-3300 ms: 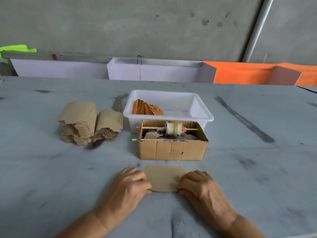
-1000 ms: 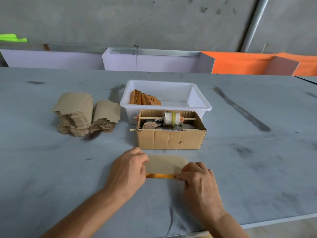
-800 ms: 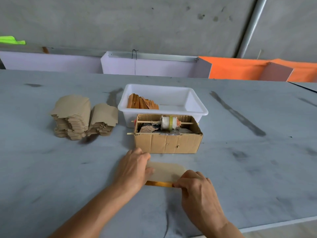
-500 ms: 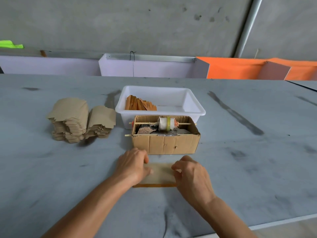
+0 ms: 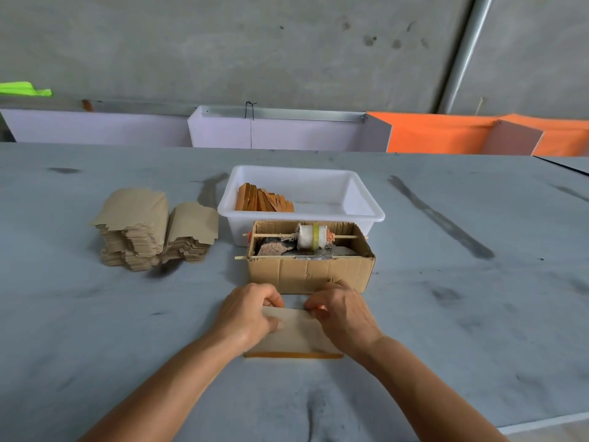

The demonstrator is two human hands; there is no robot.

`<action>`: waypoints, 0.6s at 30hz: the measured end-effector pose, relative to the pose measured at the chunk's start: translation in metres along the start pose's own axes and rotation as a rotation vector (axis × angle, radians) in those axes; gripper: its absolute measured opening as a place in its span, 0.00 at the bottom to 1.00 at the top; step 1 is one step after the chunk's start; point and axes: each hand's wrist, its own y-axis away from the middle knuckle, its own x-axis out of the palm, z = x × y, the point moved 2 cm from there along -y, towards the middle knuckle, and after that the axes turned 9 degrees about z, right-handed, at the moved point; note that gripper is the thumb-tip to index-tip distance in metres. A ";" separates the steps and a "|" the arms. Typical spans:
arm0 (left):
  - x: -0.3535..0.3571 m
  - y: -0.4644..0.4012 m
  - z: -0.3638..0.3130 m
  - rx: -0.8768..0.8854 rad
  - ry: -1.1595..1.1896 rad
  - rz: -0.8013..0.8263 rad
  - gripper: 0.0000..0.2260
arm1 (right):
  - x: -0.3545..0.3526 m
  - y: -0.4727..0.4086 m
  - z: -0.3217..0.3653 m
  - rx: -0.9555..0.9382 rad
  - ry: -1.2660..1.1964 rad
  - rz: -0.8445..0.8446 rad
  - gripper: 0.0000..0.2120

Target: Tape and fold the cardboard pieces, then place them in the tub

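Cardboard piece (image 5: 296, 333) lies flat on a grey surface (image 5: 95, 330) near the person, seen from a head camera looking forward and down. An orange strip of tape (image 5: 293, 355) runs along the edge of the piece closest to the person. Both bare hands grip the far edge of the piece. The left hand (image 5: 247, 317) has its fingers curled over the far left corner, with the thumb pressed on top of the card. The right hand (image 5: 342, 314) pinches the far right part of the edge, fingers curled round it. The far edge looks slightly raised off the surface between the two hands, though how far is hard to tell. Just beyond the hands sits an open brown cardboard box (image 5: 309, 272). A thin wooden stick spans its top and carries a white roll of tape (image 5: 310, 236) with a yellow-green band; darker scraps lie inside the box beneath it. Directly behind the box, touching or nearly touching it, stands a white plastic tub (image 5: 366, 202). A row of orange-brown folded pieces (image 5: 261, 202) leans together in the left part of the tub. To the left of the tub and box, well apart from the hands, two stacks of flat brown cardboard pieces (image 5: 153, 231) rest side by side on the surface. Along the far side runs a low row of white and orange panels (image 5: 318, 132) against a grey concrete wall.
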 end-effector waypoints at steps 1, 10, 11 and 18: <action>0.000 0.000 0.001 0.008 0.008 -0.015 0.08 | 0.000 0.000 -0.001 0.004 -0.026 0.007 0.11; -0.001 -0.002 0.006 0.142 -0.059 -0.064 0.03 | 0.001 0.008 0.002 -0.091 0.069 0.009 0.07; -0.001 -0.001 0.006 0.164 -0.079 -0.072 0.03 | 0.000 0.009 0.002 -0.110 0.088 0.007 0.07; -0.006 0.007 -0.008 0.456 -0.504 -0.072 0.07 | -0.007 0.016 0.015 -0.274 0.371 -0.061 0.10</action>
